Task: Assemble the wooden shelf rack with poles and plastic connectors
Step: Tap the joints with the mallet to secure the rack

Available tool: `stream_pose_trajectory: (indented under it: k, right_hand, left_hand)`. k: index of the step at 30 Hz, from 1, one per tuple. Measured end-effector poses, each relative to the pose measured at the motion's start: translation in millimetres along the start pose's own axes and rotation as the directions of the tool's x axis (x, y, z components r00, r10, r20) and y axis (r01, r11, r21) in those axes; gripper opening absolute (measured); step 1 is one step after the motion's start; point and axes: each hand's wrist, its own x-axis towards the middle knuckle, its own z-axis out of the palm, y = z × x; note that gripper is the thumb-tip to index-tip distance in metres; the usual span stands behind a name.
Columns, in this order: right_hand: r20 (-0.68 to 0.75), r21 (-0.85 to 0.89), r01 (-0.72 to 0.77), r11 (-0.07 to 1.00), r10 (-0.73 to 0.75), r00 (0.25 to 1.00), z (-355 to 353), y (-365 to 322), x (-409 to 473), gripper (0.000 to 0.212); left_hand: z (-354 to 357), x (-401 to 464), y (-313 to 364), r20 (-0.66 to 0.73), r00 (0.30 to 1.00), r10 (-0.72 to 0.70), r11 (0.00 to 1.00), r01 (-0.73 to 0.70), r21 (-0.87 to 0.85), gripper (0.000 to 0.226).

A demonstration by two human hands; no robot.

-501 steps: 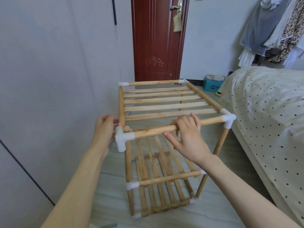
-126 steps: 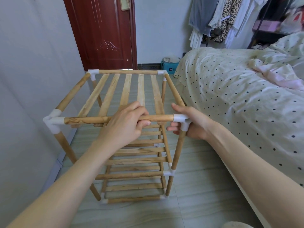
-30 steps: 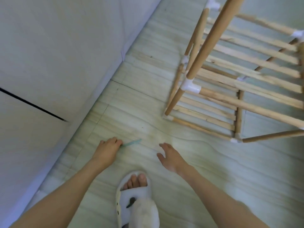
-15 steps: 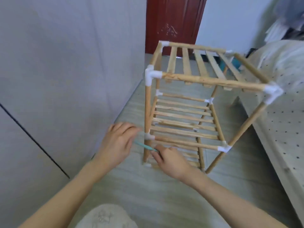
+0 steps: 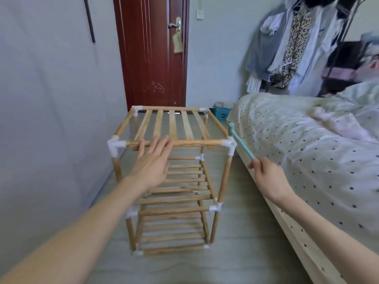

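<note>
- The rack (image 5: 170, 181) stands upright on the floor (image 5: 235, 253) between the wall (image 5: 51, 119) and the bed (image 5: 307, 160); it looks fully joined, so the step in hand is probably tapping joints tight.
- The right hand (image 5: 266, 177) pinches the handle end of a small blue mallet (image 5: 241, 143); its head hangs just beyond the near right connector (image 5: 229, 147); strike squarely down, lightly.
- The left hand (image 5: 153, 160), fingers straight and released, reaches over the front pole (image 5: 194, 142); press it there to steady the frame first.
</note>
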Motion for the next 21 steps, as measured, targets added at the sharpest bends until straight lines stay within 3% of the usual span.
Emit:
stream_pose_trajectory:
  k: [2, 4, 6, 7, 8, 9, 10, 11, 12, 13, 15, 16, 18, 19, 21]
  right_hand:
    - [-0.010, -0.057, -0.006, 0.998, 0.005, 1.000, -23, 1, 18, 0.038]
    - [-0.217, 0.072, 0.032, 0.997, -0.015, 0.976, -46, -4, 39, 0.034]
    - [-0.488, 0.273, 0.143, 0.951, 0.009, 0.873, -57, -13, 44, 0.030]
    - [-0.507, 0.279, 0.140, 0.950, 0.022, 0.862, -53, -13, 41, 0.030]
    - [-0.410, 0.217, 0.069, 0.974, 0.026, 0.912, -42, -10, 34, 0.030]
    - [-0.181, 0.091, -0.039, 0.995, 0.055, 0.982, -24, -4, 24, 0.031]
    - [0.054, -0.017, -0.106, 0.994, 0.107, 0.993, -8, 4, 14, 0.033]
    - [0.135, -0.036, -0.120, 0.992, 0.124, 0.983, 1, 9, 8, 0.035]
    - [0.094, 0.019, -0.121, 0.992, 0.119, 0.989, 3, 11, 11, 0.037]
    - [-0.054, 0.157, -0.114, 0.981, 0.124, 0.991, 0, 8, 17, 0.039]
    - [-0.374, 0.347, -0.031, 0.937, 0.168, 0.912, -7, 1, 19, 0.039]
    - [-0.386, 0.367, -0.027, 0.930, 0.179, 0.905, -8, -2, 19, 0.040]
    - [-0.077, 0.192, -0.144, 0.971, 0.161, 0.984, 4, 0, 10, 0.039]
    - [0.054, 0.129, -0.177, 0.976, 0.172, 0.984, 6, 6, 5, 0.038]
    - [0.009, 0.100, -0.177, 0.979, 0.177, 0.984, -4, 12, 13, 0.037]
  left_hand:
    - [5, 9, 5, 0.029, 0.998, -0.060, 0.998, 0.060, 0.004, 0.081]
    - [5, 13, 7, -0.005, 0.997, -0.083, 0.996, 0.083, 0.022, 0.083]
    - [4, 14, 7, -0.015, 0.997, -0.081, 0.996, 0.081, 0.040, 0.082]
    - [3, 13, 5, -0.012, 0.997, -0.078, 0.996, 0.079, 0.045, 0.083]
    - [2, 12, 4, -0.006, 0.997, -0.079, 0.996, 0.079, 0.045, 0.083]
    - [1, 11, 3, 0.002, 0.997, -0.080, 0.996, 0.079, 0.046, 0.083]
    - [0, 11, 3, 0.007, 0.997, -0.079, 0.996, 0.078, 0.048, 0.083]
    - [-1, 11, 4, 0.009, 0.997, -0.080, 0.996, 0.080, 0.046, 0.083]
    - [-1, 13, 5, 0.002, 0.996, -0.086, 0.996, 0.086, 0.036, 0.082]
    - [-2, 14, 6, -0.006, 0.995, -0.096, 0.995, 0.096, 0.023, 0.082]
    - [-3, 15, 9, -0.008, 0.994, -0.106, 0.994, 0.106, 0.017, 0.082]
    - [-3, 15, 9, -0.013, 0.994, -0.106, 0.994, 0.107, 0.019, 0.083]
    - [-4, 15, 9, -0.012, 0.994, -0.110, 0.994, 0.110, 0.020, 0.083]
    - [-4, 14, 10, -0.011, 0.994, -0.111, 0.994, 0.111, 0.016, 0.083]
    - [-3, 15, 11, -0.022, 0.993, -0.112, 0.994, 0.112, 0.010, 0.082]
